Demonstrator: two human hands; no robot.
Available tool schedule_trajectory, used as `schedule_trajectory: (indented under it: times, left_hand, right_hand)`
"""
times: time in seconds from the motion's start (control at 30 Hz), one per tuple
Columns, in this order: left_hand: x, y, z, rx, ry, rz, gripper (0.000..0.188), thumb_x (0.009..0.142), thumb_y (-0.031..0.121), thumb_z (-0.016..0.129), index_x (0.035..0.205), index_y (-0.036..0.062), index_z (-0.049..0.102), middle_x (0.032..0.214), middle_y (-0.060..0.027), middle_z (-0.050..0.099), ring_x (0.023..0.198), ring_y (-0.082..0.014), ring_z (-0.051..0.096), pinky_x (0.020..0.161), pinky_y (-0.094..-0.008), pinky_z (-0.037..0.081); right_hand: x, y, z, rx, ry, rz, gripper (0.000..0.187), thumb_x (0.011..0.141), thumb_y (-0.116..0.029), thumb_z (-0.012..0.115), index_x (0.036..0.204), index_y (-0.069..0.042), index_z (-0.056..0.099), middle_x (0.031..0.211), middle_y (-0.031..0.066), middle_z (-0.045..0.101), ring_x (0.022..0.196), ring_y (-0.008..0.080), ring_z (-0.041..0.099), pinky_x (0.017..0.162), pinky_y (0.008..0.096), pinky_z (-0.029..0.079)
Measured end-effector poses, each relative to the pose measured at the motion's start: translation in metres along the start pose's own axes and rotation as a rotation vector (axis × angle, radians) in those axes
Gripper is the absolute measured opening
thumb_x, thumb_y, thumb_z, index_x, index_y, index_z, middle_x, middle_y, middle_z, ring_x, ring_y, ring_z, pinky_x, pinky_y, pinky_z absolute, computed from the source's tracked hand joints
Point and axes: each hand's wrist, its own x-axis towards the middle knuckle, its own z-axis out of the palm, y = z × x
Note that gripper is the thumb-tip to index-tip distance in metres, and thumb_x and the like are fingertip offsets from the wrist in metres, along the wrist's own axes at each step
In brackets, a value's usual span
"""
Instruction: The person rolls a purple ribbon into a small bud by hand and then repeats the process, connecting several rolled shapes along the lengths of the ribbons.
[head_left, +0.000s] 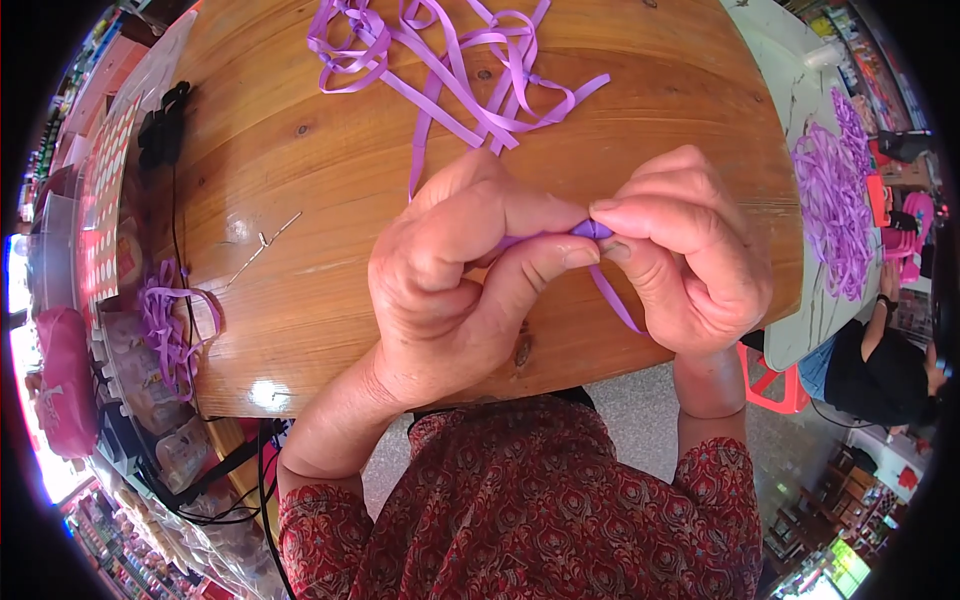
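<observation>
Between my two hands, above the near part of the wooden table, a purple ribbon is pinched at a small folded or knotted spot. My left hand grips it between thumb and forefinger, the other fingers curled in. From the other side my right hand pinches the same spot, thumb below and forefinger above. One ribbon tail hangs below the fingertips. Beyond my hands lies a loose pile of purple ribbons, some with small knots. How the ribbon is folded under the fingertips is partly hidden.
A thin metal wire tool lies on the table's left. More purple ribbon bunches at the left edge, near a black cable. At right, a white marbled table bears a ribbon heap; a person in black is beside it.
</observation>
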Motion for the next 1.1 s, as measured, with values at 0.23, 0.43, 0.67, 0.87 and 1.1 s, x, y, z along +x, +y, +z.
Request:
schedule_trajectory:
  times: [0.23,0.43,0.67,0.87,1.1]
  left_hand:
    - [-0.001,-0.001,-0.002,-0.114,-0.046,0.007,0.013,0.079,0.004,0.071,0.087,-0.0006,0.063,0.074,-0.0027,0.056,0.066,-0.0098,0.05,0.06,-0.0222,0.038]
    - [-0.004,-0.002,0.0,-0.188,-0.031,-0.09,0.014,0.078,0.005,0.072,0.088,-0.0003,0.063,0.077,-0.0032,0.056,0.067,-0.0095,0.05,0.061,-0.0219,0.038]
    - [-0.001,-0.003,-0.002,-0.192,-0.079,-0.032,0.015,0.077,0.007,0.073,0.086,-0.0005,0.064,0.075,-0.0031,0.056,0.066,-0.0098,0.049,0.06,-0.0224,0.038]
    - [-0.001,-0.009,-0.002,-0.364,-0.111,-0.023,0.014,0.076,0.007,0.074,0.083,0.0002,0.064,0.075,-0.0027,0.057,0.065,-0.0099,0.047,0.058,-0.023,0.037]
    - [-0.007,0.0,0.002,-0.411,-0.055,-0.225,0.011,0.078,0.003,0.071,0.085,0.0011,0.063,0.074,-0.0012,0.056,0.067,-0.0077,0.048,0.059,-0.0209,0.038]
  right_hand:
    - [0.001,-0.007,-0.002,0.052,-0.018,0.027,0.013,0.077,-0.006,0.07,0.087,0.001,0.065,0.078,0.0094,0.061,0.068,0.023,0.055,0.059,0.0323,0.045]
    - [0.001,-0.009,0.001,0.041,0.016,0.046,0.014,0.077,-0.009,0.07,0.087,0.0,0.067,0.078,0.0086,0.061,0.069,0.0231,0.055,0.059,0.0329,0.046]
    - [0.0,-0.012,-0.002,-0.007,0.01,0.0,0.016,0.073,-0.008,0.072,0.086,0.0,0.067,0.077,0.0081,0.06,0.068,0.0227,0.054,0.058,0.0323,0.045]
    - [-0.001,-0.012,0.001,0.036,0.0,0.0,0.019,0.071,-0.009,0.072,0.086,0.0,0.066,0.076,0.0075,0.058,0.066,0.0217,0.053,0.056,0.0322,0.044]
    - [-0.003,-0.01,0.0,-0.022,-0.06,-0.031,0.02,0.074,-0.008,0.071,0.09,0.001,0.065,0.079,0.0083,0.058,0.067,0.0222,0.053,0.056,0.0325,0.043]
